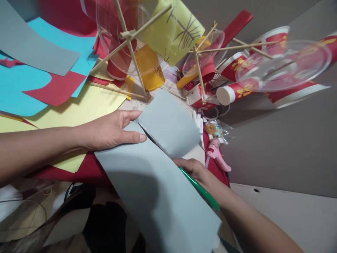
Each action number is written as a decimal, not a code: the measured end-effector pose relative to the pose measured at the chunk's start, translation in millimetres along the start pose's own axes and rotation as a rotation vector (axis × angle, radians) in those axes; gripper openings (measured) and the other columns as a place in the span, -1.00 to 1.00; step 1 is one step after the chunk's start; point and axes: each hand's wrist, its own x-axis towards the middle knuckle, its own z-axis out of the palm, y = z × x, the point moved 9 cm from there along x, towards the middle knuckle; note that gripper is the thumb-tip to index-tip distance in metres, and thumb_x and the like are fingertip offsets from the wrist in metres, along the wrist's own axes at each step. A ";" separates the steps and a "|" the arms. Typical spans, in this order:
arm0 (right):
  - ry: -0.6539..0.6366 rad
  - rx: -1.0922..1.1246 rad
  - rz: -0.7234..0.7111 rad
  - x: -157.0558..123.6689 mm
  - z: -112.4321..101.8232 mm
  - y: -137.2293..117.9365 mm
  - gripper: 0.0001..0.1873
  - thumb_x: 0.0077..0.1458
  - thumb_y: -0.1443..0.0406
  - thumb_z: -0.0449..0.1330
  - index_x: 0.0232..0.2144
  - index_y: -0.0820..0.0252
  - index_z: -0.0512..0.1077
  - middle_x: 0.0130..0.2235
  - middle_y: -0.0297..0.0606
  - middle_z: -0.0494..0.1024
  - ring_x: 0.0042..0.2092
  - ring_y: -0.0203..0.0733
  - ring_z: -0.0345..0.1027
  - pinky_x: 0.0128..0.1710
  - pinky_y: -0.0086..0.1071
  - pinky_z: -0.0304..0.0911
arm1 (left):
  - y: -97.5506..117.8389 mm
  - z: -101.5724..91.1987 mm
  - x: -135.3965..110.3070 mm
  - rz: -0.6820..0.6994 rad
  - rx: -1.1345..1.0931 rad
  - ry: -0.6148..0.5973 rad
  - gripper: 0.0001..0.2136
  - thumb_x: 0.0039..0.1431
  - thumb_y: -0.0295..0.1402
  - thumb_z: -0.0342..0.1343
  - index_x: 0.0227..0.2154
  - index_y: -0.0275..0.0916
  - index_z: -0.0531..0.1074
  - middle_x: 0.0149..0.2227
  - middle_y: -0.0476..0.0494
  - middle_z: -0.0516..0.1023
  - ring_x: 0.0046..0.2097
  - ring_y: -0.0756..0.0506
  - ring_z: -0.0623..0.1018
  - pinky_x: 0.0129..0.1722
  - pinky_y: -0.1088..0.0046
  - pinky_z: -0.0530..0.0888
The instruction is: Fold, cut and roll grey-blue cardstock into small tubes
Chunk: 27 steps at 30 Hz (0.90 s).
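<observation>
My left hand (110,129) pinches the edge of a pale grey sheet of paper (155,189), thumb on top beside a cut line. My right hand (195,172) is closed on green-handled scissors (202,191). Their blades run under the sheet along the cut toward my left thumb. The piece of paper beyond the cut (170,124) tilts upward. Most of my right hand's fingers are hidden by the paper.
Blue (23,91), red and yellow (86,105) paper sheets cover the table at left. Behind stand wooden-stick frames (131,42) with clear plastic discs, red and yellow paper cups (151,68), and a pink glue gun (217,156). Grey board (284,140) lies at right.
</observation>
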 end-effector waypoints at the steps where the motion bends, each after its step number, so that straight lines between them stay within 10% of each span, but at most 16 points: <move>1: -0.019 0.006 0.006 0.1 0.2 -0.8 -0.61 0.16 0.01 0.24 -0.37 0.24 0.57 -0.35 -0.22 0.62 -0.30 -0.07 0.51 -0.37 -0.40 0.40 | -0.8 0.4 0.0 -0.016 0.007 -0.007 -0.51 0.06 -0.25 0.28 0.11 -0.07 0.52 -0.09 -0.01 0.68 0.00 -0.21 0.64 0.06 0.24 0.50; 21: -0.056 0.139 0.051 9.9 4.3 6.1 -0.60 0.16 0.01 0.25 -0.42 0.24 0.43 -0.46 -0.33 0.42 -0.44 -0.26 0.24 -0.45 -0.45 0.20 | -4.1 6.7 3.0 0.010 -0.188 -0.032 -0.71 -0.10 -0.42 0.34 -0.23 -0.11 0.65 -0.30 0.01 0.66 -0.21 -0.18 0.65 -0.14 0.30 0.57; 27: 0.131 -0.122 -0.050 5.3 -32.6 -8.5 -0.59 0.15 0.02 0.28 -0.47 0.22 0.36 -0.50 -0.38 0.26 -0.46 -0.32 0.10 -0.47 -0.48 0.07 | -11.1 -3.4 2.6 -0.016 -0.210 0.002 -0.66 -0.03 -0.36 0.35 -0.12 -0.09 0.63 -0.28 -0.02 0.65 -0.25 -0.18 0.66 -0.23 0.33 0.59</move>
